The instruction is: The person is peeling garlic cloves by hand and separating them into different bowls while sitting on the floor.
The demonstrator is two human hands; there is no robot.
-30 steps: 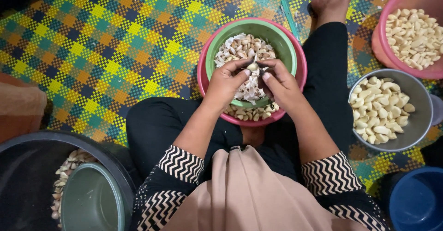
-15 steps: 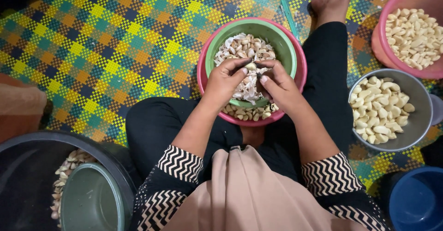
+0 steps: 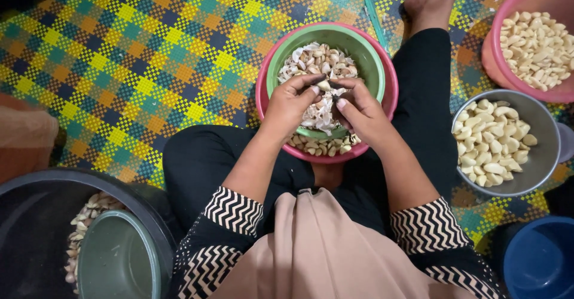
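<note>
A green bowl [image 3: 362, 51] of garlic skins and cloves sits inside a pink bowl [image 3: 263, 105] between my knees. Over it, my left hand [image 3: 290, 105] and my right hand [image 3: 359, 112] meet on one garlic clove [image 3: 324, 86], pinched between the fingertips of both. Papery skins lie under the fingers. More unpeeled cloves show in the pink bowl's near side [image 3: 317, 146]. A steel bowl [image 3: 535, 173] of peeled cloves stands just right of my right forearm.
A second pink bowl [image 3: 496, 66] of peeled cloves sits at the top right. A large black tub [image 3: 36, 227] at the lower left holds cloves and a grey-green bowl [image 3: 116, 260]. A blue container [image 3: 538, 263] is at the lower right. A checked woven mat [image 3: 131, 54] covers the floor.
Both hands stay over the green bowl; the fingers have shifted slightly on the clove. Nothing else moved.
</note>
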